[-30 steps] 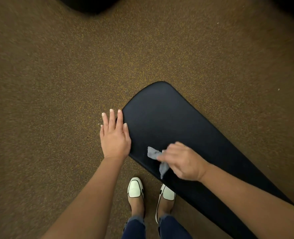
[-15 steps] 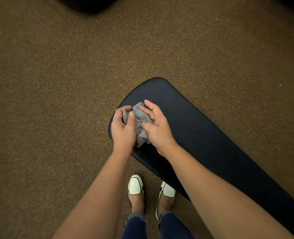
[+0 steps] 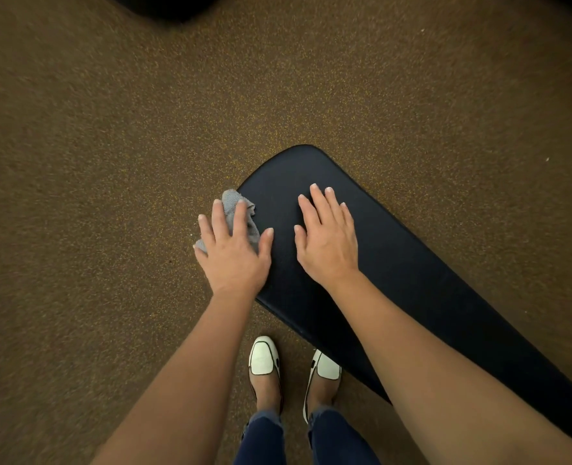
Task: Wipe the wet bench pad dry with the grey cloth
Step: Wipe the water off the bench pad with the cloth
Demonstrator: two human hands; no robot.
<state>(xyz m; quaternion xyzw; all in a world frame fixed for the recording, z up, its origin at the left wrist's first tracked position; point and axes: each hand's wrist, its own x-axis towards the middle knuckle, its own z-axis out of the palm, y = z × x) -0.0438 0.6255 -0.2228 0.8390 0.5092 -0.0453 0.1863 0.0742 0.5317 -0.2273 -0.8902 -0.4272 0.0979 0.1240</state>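
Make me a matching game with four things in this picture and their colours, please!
Things:
1. cloth
2. bench pad
3. shoes
4. floor

Colours:
A. brown
B. white
C. grey
D. black

Right pairs: 1-C, 2-D, 3-B, 4-A.

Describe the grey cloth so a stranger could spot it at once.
Find the long dark bench pad on the brown floor. At its rounded end's left edge, the left hand lies flat on the grey cloth. It's the only crumpled grey thing there.
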